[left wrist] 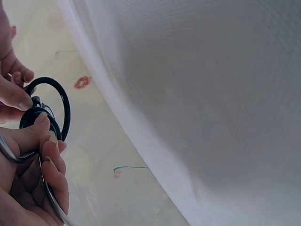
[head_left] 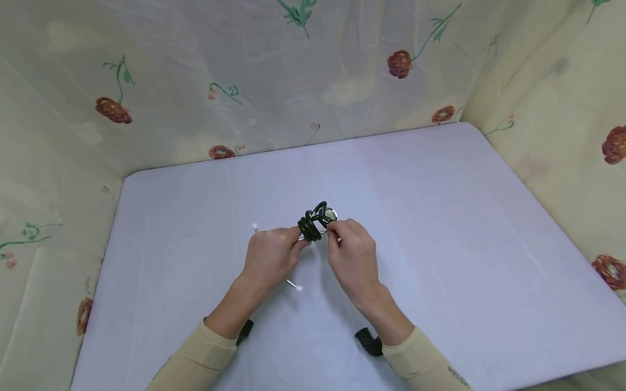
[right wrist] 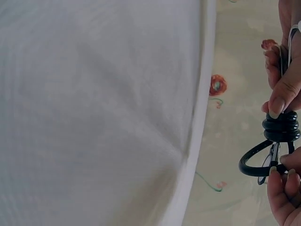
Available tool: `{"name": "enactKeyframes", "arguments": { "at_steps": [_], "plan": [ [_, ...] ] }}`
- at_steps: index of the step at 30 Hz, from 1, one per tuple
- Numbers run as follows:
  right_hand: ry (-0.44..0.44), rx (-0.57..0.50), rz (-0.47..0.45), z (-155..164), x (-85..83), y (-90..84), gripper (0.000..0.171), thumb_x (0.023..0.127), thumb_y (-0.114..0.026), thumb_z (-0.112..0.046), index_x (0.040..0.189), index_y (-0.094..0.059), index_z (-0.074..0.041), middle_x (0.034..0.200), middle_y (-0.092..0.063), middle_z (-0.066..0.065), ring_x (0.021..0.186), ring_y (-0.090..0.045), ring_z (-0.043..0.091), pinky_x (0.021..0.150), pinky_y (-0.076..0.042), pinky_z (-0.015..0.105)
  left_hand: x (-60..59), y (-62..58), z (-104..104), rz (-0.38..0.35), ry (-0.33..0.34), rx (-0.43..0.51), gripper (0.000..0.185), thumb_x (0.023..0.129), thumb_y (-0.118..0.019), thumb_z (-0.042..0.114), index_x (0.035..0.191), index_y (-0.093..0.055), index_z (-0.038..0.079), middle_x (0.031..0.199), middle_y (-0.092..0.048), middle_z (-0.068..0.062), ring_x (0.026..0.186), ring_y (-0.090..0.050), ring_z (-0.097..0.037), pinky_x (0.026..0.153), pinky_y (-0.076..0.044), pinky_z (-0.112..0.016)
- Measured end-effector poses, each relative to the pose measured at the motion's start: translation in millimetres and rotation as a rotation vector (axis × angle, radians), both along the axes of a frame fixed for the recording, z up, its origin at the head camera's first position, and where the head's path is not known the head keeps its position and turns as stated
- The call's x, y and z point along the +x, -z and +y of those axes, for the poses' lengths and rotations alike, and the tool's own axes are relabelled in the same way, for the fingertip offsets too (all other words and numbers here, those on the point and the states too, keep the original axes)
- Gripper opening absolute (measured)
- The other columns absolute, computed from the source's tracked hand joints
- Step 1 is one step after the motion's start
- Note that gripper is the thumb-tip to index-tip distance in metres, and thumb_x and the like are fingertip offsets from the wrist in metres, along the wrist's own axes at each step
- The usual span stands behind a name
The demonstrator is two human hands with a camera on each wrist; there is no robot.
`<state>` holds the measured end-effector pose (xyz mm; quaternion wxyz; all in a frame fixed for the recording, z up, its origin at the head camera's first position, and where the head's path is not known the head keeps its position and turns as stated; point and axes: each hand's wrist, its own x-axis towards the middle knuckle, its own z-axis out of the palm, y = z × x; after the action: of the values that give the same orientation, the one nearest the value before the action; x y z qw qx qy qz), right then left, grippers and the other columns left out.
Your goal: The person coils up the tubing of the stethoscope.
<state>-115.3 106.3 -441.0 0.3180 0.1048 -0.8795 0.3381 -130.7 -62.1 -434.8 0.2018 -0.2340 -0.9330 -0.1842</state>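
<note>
Both hands hold a stethoscope with its black tubing wound in several coils around the metal ear tubes. My left hand grips the ear tubes just beside the coils, its thumb against them in the left wrist view. White ear tips stick out on either side of that hand. The fingertips of my right hand pinch the tubing close to the round silver chest piece. A loop of black tubing bulges out between the coils and the right fingertips in the right wrist view.
A white-covered table lies under the hands. Pale curtains with a flower print surround it at the back and sides. Black wrist-worn pieces show beside both sleeves.
</note>
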Motion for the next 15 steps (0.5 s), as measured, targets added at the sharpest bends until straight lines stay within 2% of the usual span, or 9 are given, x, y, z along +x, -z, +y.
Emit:
{"name": "enactKeyframes", "arguments": {
  "at_steps": [15],
  "plan": [
    [0.002,-0.001,-0.015,3.0,2.3,1.2,0.006,0.086,-0.069,0.002,0.089,-0.072,-0.002,0.08,-0.07,0.008,0.069,-0.065,0.021,0.058,-0.053,0.027,-2.5,-1.9,-0.6,-0.07,-0.004,0.017,0.022,0.085,-0.078,0.031,0.073,-0.068,0.016,0.057,-0.062,0.007,0.048,-0.041,-0.006,0.044,-0.029,-0.024]
  ]
}}
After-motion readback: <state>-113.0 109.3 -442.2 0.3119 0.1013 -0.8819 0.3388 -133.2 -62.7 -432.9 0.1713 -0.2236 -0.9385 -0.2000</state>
